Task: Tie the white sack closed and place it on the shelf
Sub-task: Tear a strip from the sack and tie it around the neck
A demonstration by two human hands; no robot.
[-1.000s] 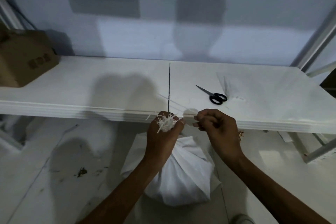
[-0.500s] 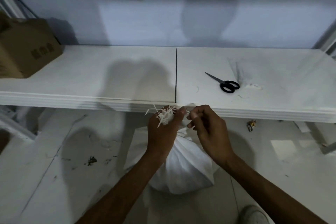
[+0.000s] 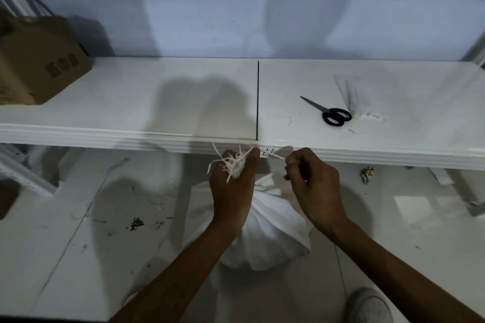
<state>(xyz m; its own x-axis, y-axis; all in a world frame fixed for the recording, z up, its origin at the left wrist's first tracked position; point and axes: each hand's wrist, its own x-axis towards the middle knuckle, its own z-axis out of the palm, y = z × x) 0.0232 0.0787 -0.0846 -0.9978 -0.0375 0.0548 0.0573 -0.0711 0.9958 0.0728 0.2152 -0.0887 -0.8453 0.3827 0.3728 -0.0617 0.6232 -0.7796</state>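
Down by your shoe, the sack stands on the floor, plump and upright, right in front of you and just below the front edge of the shelf. Your left hand is clenched round its gathered neck, and the frayed top sprouts out above your fist. Just to the right, your right hand has its fingers pinched on a thin white string.

That string is what matters. It runs nearly level, from the neck beside your left thumb across the small gap to your right fingers. So the free end sits on the right, and the right hand is the one placed to wind or knot it while the left holds the neck steady. I can't tell whether a turn is already round the neck, because your fist hides it.

Beyond your hands, the shelf lies higher and farther off, so the sack needs a lift up and forward. Scissors lie on its right half and a cardboard box sits far left, with bare board between them.
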